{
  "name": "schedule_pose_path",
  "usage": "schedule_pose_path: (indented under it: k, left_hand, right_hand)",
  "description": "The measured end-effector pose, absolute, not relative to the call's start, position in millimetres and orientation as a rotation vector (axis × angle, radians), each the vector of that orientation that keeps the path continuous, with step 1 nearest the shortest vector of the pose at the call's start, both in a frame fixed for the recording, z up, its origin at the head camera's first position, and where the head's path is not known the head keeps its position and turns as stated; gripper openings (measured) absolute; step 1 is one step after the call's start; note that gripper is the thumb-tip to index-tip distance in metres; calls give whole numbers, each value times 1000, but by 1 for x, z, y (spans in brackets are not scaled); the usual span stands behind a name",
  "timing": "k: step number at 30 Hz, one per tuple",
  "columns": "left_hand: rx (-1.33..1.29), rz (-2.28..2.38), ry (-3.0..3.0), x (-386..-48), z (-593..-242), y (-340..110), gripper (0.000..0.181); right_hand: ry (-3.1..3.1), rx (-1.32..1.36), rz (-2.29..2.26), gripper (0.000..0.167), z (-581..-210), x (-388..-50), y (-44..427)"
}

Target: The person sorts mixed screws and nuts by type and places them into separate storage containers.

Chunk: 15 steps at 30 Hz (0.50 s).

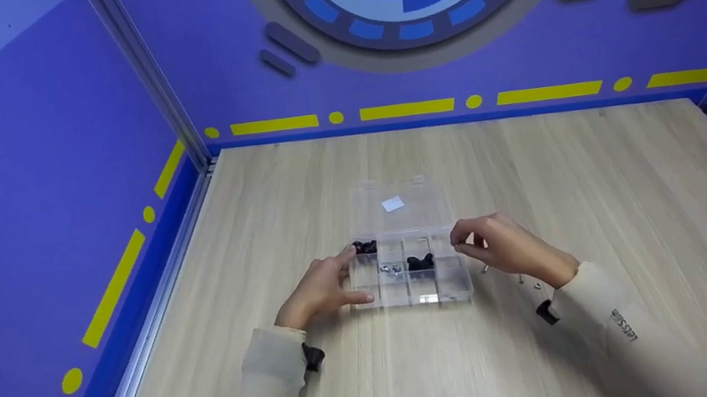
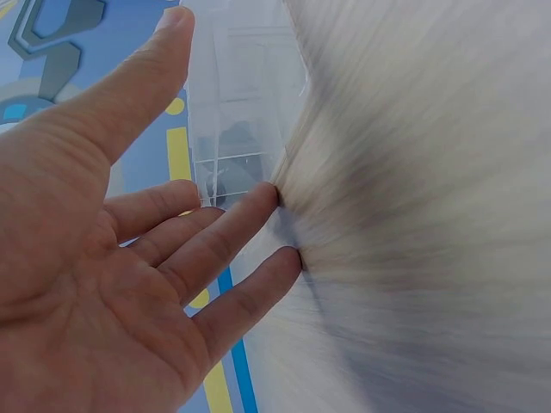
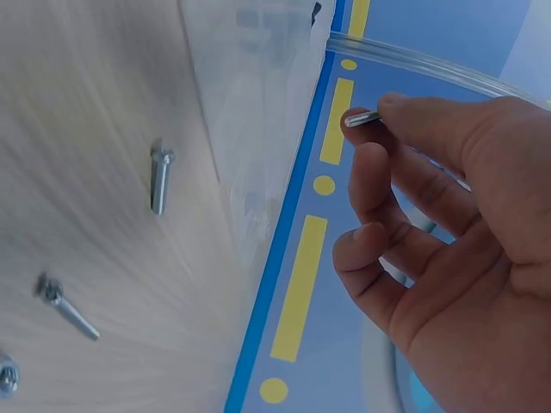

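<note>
Below the head frame's centre, a transparent compartment box (image 1: 422, 285) is touched by the left hand (image 1: 321, 289), fingers extended, while at its right edge a metal screw (image 3: 362, 119) is pinched by the right hand (image 1: 504, 245).

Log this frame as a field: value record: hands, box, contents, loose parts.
left hand: touching the left end of the clear box
right hand: pinching a small metal part near the box's right end
lid: open, white label on it
contents: black parts in two compartments, small metal pieces in another
loose on table: two screws and another metal piece, right of the box
</note>
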<state>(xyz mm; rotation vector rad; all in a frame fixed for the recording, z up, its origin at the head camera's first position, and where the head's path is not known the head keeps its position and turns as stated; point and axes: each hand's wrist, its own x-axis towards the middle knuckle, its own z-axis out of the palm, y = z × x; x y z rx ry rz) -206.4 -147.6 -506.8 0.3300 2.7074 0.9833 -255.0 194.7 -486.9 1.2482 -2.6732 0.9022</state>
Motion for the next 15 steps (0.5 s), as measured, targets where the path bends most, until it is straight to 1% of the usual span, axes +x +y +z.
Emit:
schedule_pose_path:
  k: [10,15]
  left_hand:
    - [329,1001,2709,-206,-507,-148,97]
    - [325,1010,2705,-206,-507,-148,97]
  right_hand:
    - [-2630,1382,923,17,-487,-249,185]
    - [-2644,1407,911,13,-487,-246,183]
